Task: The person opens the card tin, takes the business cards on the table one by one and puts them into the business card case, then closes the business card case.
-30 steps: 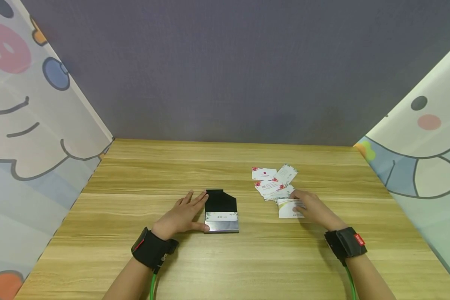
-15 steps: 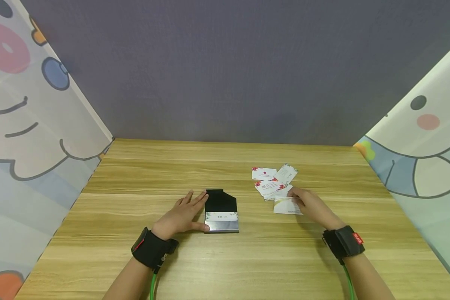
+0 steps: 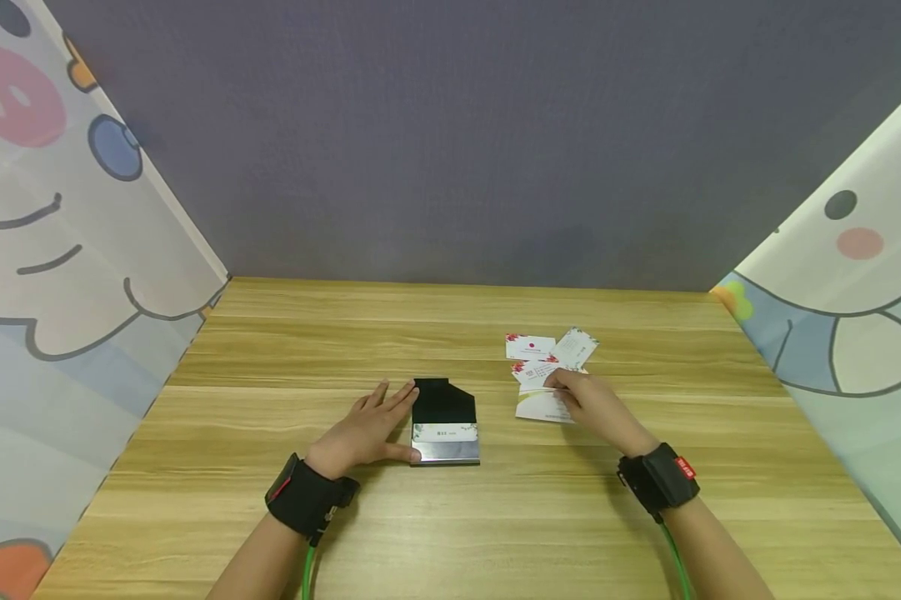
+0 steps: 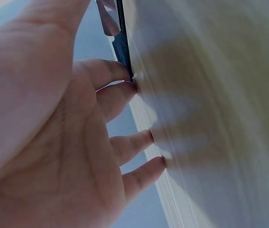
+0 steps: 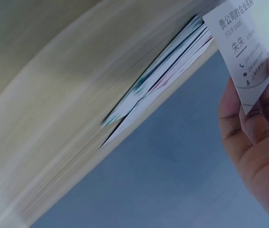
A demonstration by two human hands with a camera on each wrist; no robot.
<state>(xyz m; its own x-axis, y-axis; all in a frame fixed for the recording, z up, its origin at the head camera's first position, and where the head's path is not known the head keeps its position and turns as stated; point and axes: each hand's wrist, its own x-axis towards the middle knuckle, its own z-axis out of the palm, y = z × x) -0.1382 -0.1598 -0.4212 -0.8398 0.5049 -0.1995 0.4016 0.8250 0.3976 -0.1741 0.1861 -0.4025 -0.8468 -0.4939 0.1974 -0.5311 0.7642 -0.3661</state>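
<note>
In the head view an opened business card case with a black flap and a silver front lies on the wooden table, a white card showing in it. My left hand rests at the case's left side, fingers spread, thumb on its lower left corner and fingertips at the flap's edge. Farther right, my right hand pinches a white business card with a gold curve between thumb and fingers. The right wrist view shows that held card raised off the table, printed text facing the camera.
Several loose business cards with red flower and green leaf corners lie overlapping behind the right hand. A grey panel stands at the table's back edge, and cartoon-printed walls flank both sides.
My right hand has taken up the gold-curved card and moved left with it, toward the card case. The left hand and the case stay where they were.
</note>
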